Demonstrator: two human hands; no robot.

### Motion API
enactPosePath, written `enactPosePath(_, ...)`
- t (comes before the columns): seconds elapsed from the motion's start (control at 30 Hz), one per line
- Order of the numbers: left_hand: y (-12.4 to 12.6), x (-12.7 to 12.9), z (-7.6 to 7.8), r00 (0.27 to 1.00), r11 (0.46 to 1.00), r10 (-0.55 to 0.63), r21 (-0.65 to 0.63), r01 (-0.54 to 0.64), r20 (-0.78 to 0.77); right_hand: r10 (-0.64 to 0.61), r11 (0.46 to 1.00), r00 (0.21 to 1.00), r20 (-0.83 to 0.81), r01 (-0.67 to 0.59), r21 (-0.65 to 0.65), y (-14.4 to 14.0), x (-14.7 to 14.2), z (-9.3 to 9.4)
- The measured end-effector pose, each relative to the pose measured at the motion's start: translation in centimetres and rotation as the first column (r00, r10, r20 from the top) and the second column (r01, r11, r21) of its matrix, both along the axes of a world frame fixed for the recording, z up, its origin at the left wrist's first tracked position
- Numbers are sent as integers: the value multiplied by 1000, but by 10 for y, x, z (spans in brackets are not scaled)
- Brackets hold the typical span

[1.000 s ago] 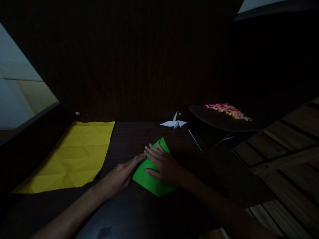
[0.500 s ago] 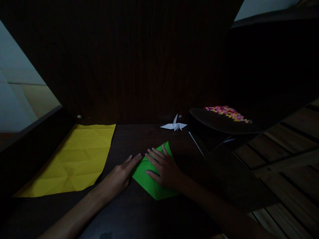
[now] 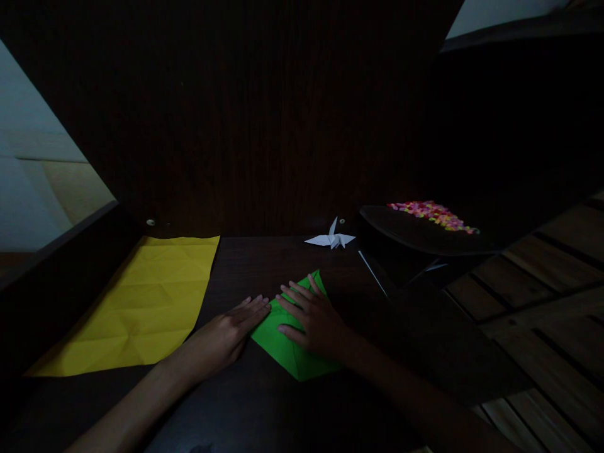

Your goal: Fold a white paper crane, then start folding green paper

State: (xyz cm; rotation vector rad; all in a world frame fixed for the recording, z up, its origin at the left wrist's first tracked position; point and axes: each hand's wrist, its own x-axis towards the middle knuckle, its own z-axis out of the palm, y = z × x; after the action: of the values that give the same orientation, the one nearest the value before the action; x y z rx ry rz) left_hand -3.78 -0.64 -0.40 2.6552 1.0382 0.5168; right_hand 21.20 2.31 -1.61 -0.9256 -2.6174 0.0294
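Dim dark desk [image 3: 264,258] is carrying the green paper [image 3: 278,343], both hands, left [image 3: 226,330] and right [image 3: 314,321], lying spread flat on it, presumably pinning a fold.

— How do the arms lie?
— Both forearms reach in from the near edge and converge. The left hand [image 3: 225,331] lies flat, palm down, fingers together pointing far-right.
— And the other?
— The right hand [image 3: 314,322] is flat too, fingers spread, pointing far-left.

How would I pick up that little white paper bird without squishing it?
Probably pinch the white paper bird from above by its upright middle point. Its wings spread flat and thin to both sides on the dark table, so a side pinch would likely bend them.
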Motion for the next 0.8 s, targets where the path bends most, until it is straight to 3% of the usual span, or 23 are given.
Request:
enactPosePath(0.23, -2, 0, 7, 999, 1000, -22, 21, 23, -23, 73, 997, 997, 25, -73, 31, 10, 4, 6)
enactPosePath(0.37, -4, 1, 11, 999, 1000, -8, 24, 10, -52, 50, 998, 998, 42, -52, 38, 14, 3, 4)
enactPosePath(0.6, -7, 4, 24, 999, 999, -14, -29, 16, 46, 18, 994, 1000, -11, -16, 107, 19, 1, -3)
enactPosePath(0.8, -9, 5, 20, 999, 999, 27, 33, -27, -26, 0, 995, 1000, 4, 0, 100, 19, -1, 0)
